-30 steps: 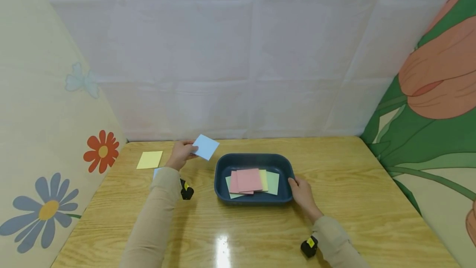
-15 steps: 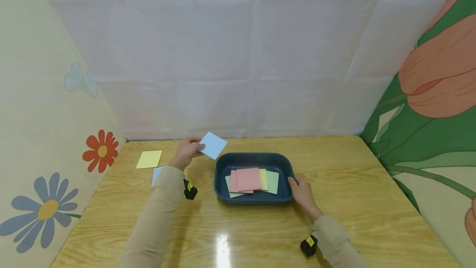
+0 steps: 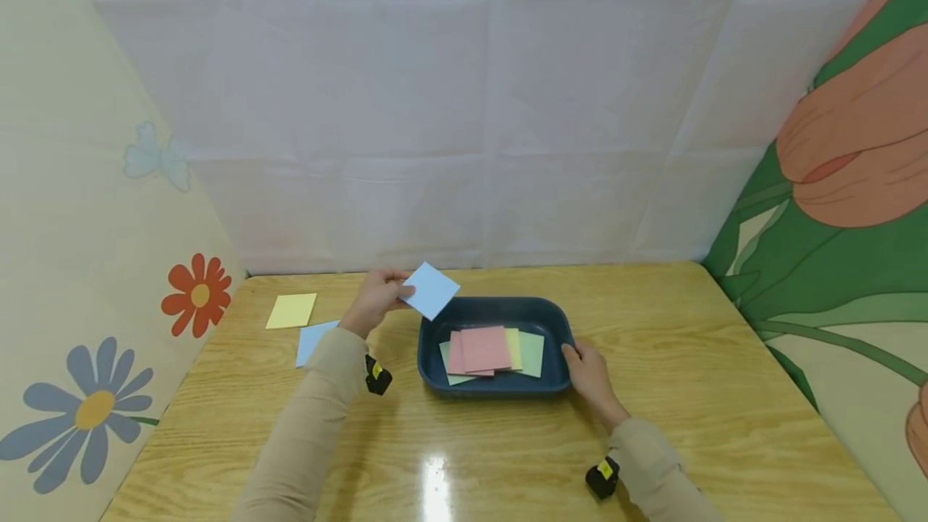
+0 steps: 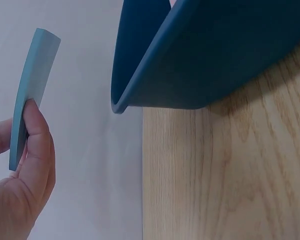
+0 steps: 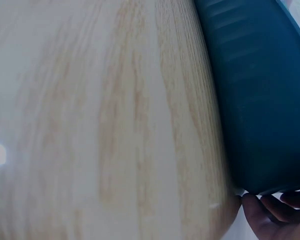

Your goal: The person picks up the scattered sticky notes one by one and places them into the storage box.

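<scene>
My left hand point(image 3: 377, 298) pinches a light blue sticky note pad point(image 3: 431, 291) between thumb and fingers. In the head view the pad overlaps the far left corner of a dark blue plastic bin point(image 3: 493, 393); the left wrist view shows the pad point(image 4: 35, 80) edge-on, a thin block raised above the table. My right hand point(image 3: 590, 377) grips the bin's right end, thumb over the rim. In the right wrist view its fingers point(image 5: 275, 210) reach under that end. Inside the bin lie pink pads point(image 3: 486, 350), a yellow pad point(image 3: 515, 349) and green pads point(image 3: 532, 356), partly overlapping.
On the wooden table point(image 3: 710, 361), left of the bin, lie a yellow pad point(image 3: 292, 311) and another blue pad point(image 3: 313, 341), partly covered by the left sleeve. A white cloth point(image 3: 464, 103) hangs behind the table's far edge. Floral-printed cloths stand at both sides.
My left hand has moved right with the blue pad, from beside the bin to over its far left corner. More of the blue pad on the table shows. My right hand stays on the bin.
</scene>
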Motion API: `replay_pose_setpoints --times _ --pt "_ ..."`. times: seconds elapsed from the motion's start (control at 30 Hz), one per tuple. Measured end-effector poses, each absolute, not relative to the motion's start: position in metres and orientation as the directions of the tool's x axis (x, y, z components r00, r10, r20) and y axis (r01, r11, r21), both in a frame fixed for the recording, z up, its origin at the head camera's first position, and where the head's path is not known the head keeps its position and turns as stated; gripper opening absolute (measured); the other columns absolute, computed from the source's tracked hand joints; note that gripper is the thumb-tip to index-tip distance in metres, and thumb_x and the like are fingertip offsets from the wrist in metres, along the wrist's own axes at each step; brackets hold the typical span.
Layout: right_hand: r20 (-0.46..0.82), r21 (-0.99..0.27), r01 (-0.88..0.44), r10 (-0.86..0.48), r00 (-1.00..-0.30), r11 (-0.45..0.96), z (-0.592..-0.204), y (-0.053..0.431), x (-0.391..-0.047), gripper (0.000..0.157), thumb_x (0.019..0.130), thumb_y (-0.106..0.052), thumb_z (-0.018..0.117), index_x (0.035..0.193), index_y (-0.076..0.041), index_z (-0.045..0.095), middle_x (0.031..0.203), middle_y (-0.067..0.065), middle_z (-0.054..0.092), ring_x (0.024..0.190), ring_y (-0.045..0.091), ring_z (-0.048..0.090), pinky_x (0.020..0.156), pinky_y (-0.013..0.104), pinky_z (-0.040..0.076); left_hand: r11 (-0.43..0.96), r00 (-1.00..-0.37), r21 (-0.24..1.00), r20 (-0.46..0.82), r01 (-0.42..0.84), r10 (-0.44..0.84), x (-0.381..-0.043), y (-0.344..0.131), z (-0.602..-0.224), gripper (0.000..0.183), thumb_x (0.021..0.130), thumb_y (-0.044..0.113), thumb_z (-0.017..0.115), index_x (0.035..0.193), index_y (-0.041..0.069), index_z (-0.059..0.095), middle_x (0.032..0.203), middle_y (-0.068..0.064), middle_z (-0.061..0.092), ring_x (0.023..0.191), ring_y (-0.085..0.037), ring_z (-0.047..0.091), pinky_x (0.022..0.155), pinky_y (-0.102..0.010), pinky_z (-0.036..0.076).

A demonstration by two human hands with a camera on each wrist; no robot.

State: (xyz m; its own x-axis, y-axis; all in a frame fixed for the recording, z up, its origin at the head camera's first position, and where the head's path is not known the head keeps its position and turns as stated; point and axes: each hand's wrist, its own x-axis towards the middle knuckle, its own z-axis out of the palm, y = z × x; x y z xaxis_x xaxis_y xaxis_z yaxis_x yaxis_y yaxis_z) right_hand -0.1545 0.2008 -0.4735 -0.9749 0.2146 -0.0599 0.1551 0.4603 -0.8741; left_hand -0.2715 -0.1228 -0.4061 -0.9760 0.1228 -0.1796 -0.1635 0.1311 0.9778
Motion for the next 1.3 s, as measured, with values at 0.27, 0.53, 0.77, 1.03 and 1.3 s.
replay_pose_setpoints --times 0.27,0.53,0.77,1.03,1.3 --pt "-0.052 -0.877 0.145 0.211 -0.976 0.457 -0.474 0.200 -0.154 0.030 0.098 -0.013 0.040 0.101 0.010 0.060 0.086 0.018 0.061 0.073 0.020 0.053 0.060 0.025 0.043 0.194 -0.969 0.972 -0.169 -0.134 0.180 -0.266 -0.112 -0.405 0.027 0.086 -0.008 0.055 0.112 -0.015 0.052 0.102 -0.025 0.059 0.078 -0.021 0.062 0.078 -0.045 0.054" --pt "-0.050 -0.876 0.143 0.208 -0.977 0.461 -0.474 0.201 -0.154 0.031 0.098 -0.013 0.040 0.105 0.010 0.060 0.091 0.020 0.062 0.078 0.023 0.056 0.063 0.025 0.045 0.226 -0.959 0.963 -0.197 -0.150 0.203 -0.261 -0.100 -0.402 0.025 0.085 -0.008 0.056 0.109 -0.012 0.053 0.101 -0.022 0.057 0.078 -0.021 0.060 0.069 -0.037 0.056" --pt "-0.049 -0.872 0.144 0.209 -0.977 0.467 -0.474 0.200 -0.154 0.032 0.098 -0.013 0.040 0.107 0.011 0.059 0.094 0.021 0.062 0.081 0.024 0.056 0.064 0.026 0.046 0.277 -0.948 0.952 -0.200 -0.128 0.248 -0.256 -0.090 -0.407 0.023 0.083 -0.009 0.057 0.106 -0.011 0.053 0.099 -0.021 0.057 0.079 -0.023 0.059 0.062 -0.031 0.056" --pt "-0.059 -0.874 0.150 0.207 -0.977 0.461 -0.474 0.200 -0.155 0.033 0.098 -0.013 0.039 0.110 0.010 0.059 0.097 0.023 0.062 0.084 0.026 0.057 0.067 0.027 0.047 0.285 -0.936 0.953 -0.190 -0.103 0.295 -0.253 -0.082 -0.408 0.021 0.082 -0.012 0.057 0.103 -0.013 0.055 0.099 -0.025 0.059 0.075 -0.021 0.061 0.062 -0.033 0.056" --pt "-0.076 -0.871 0.165 0.205 -0.976 0.462 -0.473 0.200 -0.155 0.034 0.098 -0.014 0.038 0.112 0.010 0.058 0.101 0.023 0.061 0.086 0.025 0.057 0.069 0.030 0.049 0.319 -0.921 0.942 -0.213 -0.105 0.326 -0.250 -0.071 -0.410 0.023 0.081 -0.010 0.058 0.104 -0.012 0.057 0.093 -0.020 0.062 0.073 -0.019 0.061 0.062 -0.033 0.056"
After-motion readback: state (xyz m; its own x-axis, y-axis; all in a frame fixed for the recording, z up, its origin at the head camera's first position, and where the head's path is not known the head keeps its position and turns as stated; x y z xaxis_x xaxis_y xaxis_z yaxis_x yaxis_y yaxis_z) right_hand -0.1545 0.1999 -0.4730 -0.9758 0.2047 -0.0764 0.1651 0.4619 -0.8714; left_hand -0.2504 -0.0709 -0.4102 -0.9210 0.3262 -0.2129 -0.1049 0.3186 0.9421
